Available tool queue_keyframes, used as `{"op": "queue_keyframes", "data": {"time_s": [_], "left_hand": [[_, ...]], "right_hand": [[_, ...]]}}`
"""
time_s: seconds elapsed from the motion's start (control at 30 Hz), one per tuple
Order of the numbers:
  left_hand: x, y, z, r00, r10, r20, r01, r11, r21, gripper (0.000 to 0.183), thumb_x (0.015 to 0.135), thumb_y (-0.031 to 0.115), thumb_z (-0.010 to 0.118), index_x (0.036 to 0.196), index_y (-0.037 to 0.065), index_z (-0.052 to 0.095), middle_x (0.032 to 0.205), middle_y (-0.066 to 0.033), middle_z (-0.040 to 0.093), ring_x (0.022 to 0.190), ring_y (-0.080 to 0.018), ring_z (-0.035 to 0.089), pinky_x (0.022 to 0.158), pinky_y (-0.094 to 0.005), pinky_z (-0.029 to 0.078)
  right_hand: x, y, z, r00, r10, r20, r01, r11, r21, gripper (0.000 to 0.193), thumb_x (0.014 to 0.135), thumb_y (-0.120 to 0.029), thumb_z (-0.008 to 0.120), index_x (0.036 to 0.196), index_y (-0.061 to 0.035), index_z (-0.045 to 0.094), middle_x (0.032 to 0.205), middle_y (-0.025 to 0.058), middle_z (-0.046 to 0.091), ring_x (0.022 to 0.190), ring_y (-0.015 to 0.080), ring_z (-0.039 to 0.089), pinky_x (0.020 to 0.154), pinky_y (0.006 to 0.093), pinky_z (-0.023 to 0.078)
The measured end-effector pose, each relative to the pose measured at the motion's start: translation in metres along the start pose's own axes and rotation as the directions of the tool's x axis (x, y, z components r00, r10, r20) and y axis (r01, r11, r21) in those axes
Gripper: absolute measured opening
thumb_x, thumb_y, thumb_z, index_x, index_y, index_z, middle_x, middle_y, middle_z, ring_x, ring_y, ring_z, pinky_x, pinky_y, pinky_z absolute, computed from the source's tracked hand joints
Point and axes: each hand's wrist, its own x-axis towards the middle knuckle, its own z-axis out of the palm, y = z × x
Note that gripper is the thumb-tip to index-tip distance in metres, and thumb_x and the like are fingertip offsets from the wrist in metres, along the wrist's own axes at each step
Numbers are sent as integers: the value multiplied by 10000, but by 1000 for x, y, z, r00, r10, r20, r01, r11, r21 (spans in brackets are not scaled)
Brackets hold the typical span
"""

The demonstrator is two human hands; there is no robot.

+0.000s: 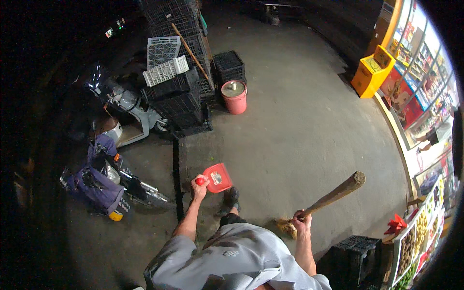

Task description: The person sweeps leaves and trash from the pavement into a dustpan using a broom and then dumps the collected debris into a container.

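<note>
In the head view, my left hand is closed round the handle of a red dustpan, whose pan hangs over the ground just ahead of my foot. A pale patch shows on the pan's face; I cannot tell what it is. On the other side, my right hand grips the wooden handle of a broom. The thick handle end tilts up to the right, and the straw bristles point down near the ground, partly behind my hand.
Stacked black crates stand ahead on the left beside a pink bucket. A scooter and a motorbike under purple cloth are parked left. At right are a yellow machine, a produce stand and a black crate.
</note>
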Motion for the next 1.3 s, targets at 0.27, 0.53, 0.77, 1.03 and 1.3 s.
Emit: {"op": "queue_keyframes", "data": {"time_s": [0.27, 0.53, 0.77, 1.03, 1.3], "left_hand": [[165, -69, 43, 978, -39, 203, 37, 999, 13, 187, 740, -96, 681, 778, 33, 552, 832, -37, 612, 826, -146, 597, 798, -323, 500], [322, -48, 81, 938, -5, 347, 2, 1000, 9, 117, 853, -5, 658, 816, 58, 567, 803, -23, 613, 700, -137, 584, 616, -309, 484], [429, -69, 118, 923, 96, 373, -234, 909, 345, 190, 748, -12, 733, 872, 35, 595, 876, -66, 620, 828, -189, 607, 761, -336, 492], [539, -78, 138, 932, 96, 350, -295, 763, 575, 150, 761, 7, 640, 900, 62, 652, 1003, -129, 680, 1001, -334, 644, 870, -396, 507], [635, -148, 136, 972, 85, 217, -174, 886, 429, 139, 778, 30, 590, 893, 71, 655, 941, -135, 679, 909, -340, 664, 780, -405, 509]], "right_hand": [[69, 22, 85, 985, -119, -129, 109, 991, -79, 236, 860, -202, 665, 679, -106, 548, 618, 46, 616, 561, 189, 621, 515, 305, 545], [138, 77, 156, 957, -205, -206, 149, 955, -257, 249, 834, -164, 626, 614, -124, 517, 574, 27, 542, 525, 172, 571, 462, 283, 513], [238, 125, 302, 972, -17, -234, -55, 953, -297, 187, 787, -158, 635, 658, -101, 513, 604, 54, 544, 531, 187, 538, 500, 301, 519], [366, 247, 488, 936, 322, -145, -349, 782, -516, 252, 822, -151, 653, 666, -100, 461, 601, 35, 473, 526, 167, 497, 490, 277, 518], [452, 339, 599, 816, 567, -113, -502, 598, -625, 237, 928, -231, 587, 785, -75, 479, 718, 68, 475, 607, 203, 513, 511, 283, 512]]}}
